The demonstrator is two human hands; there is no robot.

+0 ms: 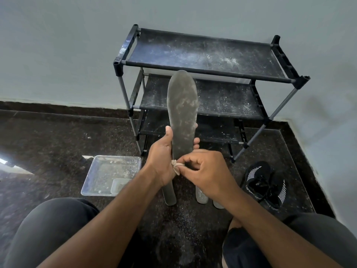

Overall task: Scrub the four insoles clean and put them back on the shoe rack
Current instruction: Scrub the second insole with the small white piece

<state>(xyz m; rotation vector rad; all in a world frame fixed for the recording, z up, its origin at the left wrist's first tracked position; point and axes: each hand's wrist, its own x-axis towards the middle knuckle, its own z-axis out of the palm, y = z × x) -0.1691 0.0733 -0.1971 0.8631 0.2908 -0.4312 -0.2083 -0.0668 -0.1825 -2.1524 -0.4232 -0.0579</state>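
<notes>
Here, the left hand (161,161) holds a long dark grey insole smeared with pale dust (182,113) upright in front of the person, its thumb along the insole's left edge and its fingers (196,141) wrapped round the back, their tips showing at the right edge. The toe end points up and overlaps the view of the black fabric-shelved shoe rack with grey metal legs (204,55), which stands against the pale wall in the corner; its shelves are speckled with white dust. The right hand (207,171) has its fingers curled, pinching a small scrunched beige cloth (176,167) against the heel end of the held insole, right beside the left palm.

On the dark speckled stone floor below the hands, the ends of three more grey insoles show: one (170,198) under the left wrist, a second (201,196) and a third (218,204) under the right forearm. A shallow clear plastic tray (90,182) lies on the floor to the left, near the rack's front leg, with a small clear tub (118,186) inside its near right corner. A black knit sports shoe with white stripes (268,184) rests on the floor to the right, just beside the rack.
</notes>
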